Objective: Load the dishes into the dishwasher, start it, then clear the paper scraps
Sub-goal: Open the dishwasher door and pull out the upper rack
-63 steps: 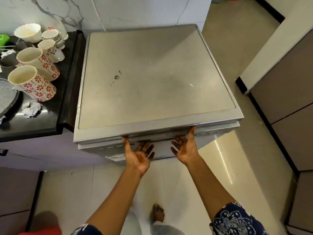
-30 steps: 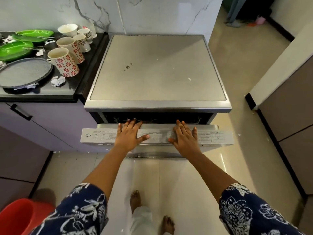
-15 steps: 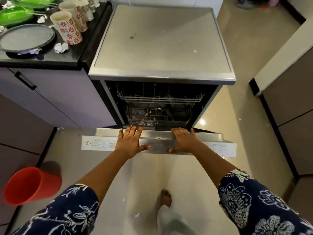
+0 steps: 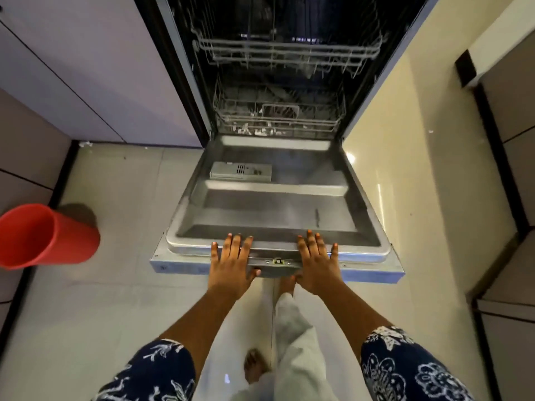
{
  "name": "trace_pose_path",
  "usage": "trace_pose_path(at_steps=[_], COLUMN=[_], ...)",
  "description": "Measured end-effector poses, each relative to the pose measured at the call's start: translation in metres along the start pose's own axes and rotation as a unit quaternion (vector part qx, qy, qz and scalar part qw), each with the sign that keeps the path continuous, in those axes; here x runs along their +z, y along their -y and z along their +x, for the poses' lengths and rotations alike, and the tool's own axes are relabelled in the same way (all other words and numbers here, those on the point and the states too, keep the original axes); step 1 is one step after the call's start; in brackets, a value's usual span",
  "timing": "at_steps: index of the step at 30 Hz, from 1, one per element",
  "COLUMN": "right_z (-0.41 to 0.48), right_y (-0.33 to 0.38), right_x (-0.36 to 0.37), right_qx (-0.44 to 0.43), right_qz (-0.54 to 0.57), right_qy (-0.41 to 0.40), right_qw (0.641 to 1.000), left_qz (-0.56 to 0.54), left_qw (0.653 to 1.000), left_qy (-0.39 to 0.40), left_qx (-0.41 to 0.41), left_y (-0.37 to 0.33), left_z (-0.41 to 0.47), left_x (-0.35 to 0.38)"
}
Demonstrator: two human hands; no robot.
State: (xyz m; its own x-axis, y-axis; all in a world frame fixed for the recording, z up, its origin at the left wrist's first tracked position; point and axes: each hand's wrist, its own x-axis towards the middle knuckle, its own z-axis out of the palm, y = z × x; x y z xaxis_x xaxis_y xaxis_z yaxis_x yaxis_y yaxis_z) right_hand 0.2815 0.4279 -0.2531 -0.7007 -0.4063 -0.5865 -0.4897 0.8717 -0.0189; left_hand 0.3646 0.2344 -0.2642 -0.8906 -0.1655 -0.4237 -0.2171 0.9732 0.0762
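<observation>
The dishwasher door [image 4: 278, 209] lies folded down flat, its steel inner face up, with a grey detergent box [image 4: 240, 171] on it. My left hand [image 4: 231, 264] and my right hand [image 4: 317, 263] rest side by side on the door's near edge, fingers straight over the rim, thumbs near the latch [image 4: 278, 261]. Behind the door the dark tub shows an upper wire rack [image 4: 286, 52] and a lower wire rack [image 4: 278, 111]. The dishes and paper scraps are out of view.
A red plastic bin [image 4: 43, 237] stands on the tiled floor left of the door. Pale cabinet fronts [image 4: 86, 68] flank the dishwasher on the left, and darker cabinets [image 4: 509, 169] line the right. My feet are just below the door's edge.
The door has swung from slightly ajar down to flat, both hands following its top edge. My view dropped, so the counter with cups and plates left the frame.
</observation>
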Motion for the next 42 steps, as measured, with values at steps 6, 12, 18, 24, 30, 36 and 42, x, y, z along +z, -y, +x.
trace_pose_path(at_steps=[6, 12, 18, 24, 30, 36, 42], right_z=[0.017, 0.041, 0.065, 0.084, 0.103, 0.116, 0.127], right_y=[0.013, 0.011, 0.01, 0.007, 0.005, 0.005, 0.005], right_x=[0.109, 0.189, 0.24, 0.264, 0.281, 0.294, 0.288], right_qx=[0.007, -0.014, -0.026, -0.028, -0.024, -0.018, -0.015], right_qz=[0.009, 0.018, 0.011, 0.02, 0.016, 0.037, 0.018], right_qy=[-0.008, 0.023, 0.042, 0.08, 0.128, 0.151, 0.217], right_qw=[1.0, 0.999, 0.999, 0.996, 0.991, 0.988, 0.976], left_qz=[-0.025, 0.002, -0.008, -0.002, 0.0, -0.001, 0.02], left_qw=[1.0, 0.999, 0.998, 0.996, 0.99, 0.987, 0.97], left_qy=[0.009, 0.037, 0.061, 0.085, 0.137, 0.162, 0.24], left_qx=[0.015, 0.017, 0.008, 0.024, 0.027, 0.021, 0.014], left_y=[0.008, 0.015, 0.015, 0.022, 0.026, 0.027, 0.025], left_z=[-0.005, 0.002, 0.015, 0.028, 0.041, 0.052, 0.062], left_x=[0.118, 0.194, 0.244, 0.274, 0.291, 0.309, 0.308])
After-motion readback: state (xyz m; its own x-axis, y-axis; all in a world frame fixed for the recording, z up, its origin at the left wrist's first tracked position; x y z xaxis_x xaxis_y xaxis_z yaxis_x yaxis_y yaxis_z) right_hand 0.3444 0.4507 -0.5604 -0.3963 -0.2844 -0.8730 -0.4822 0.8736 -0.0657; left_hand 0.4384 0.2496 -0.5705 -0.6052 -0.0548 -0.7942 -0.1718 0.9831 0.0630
